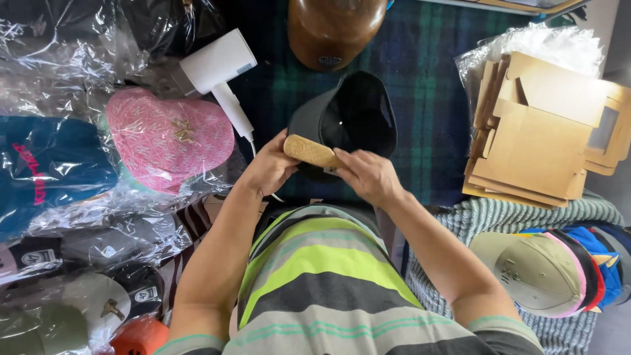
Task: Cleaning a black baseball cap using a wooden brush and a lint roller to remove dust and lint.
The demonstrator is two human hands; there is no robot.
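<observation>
Left hand and right hand each clamp one tan brush against one black cap (opening upward).

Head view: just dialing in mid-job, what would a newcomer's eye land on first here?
Dead centre, the left hand and right hand hold a tan oblong brush-like block against a black cap over the dark plaid cloth. To the left, a pink patterned cap lies in clear wrap beside a white hair dryer. At right sits a stack of flat brown cardboard boxes.
</observation>
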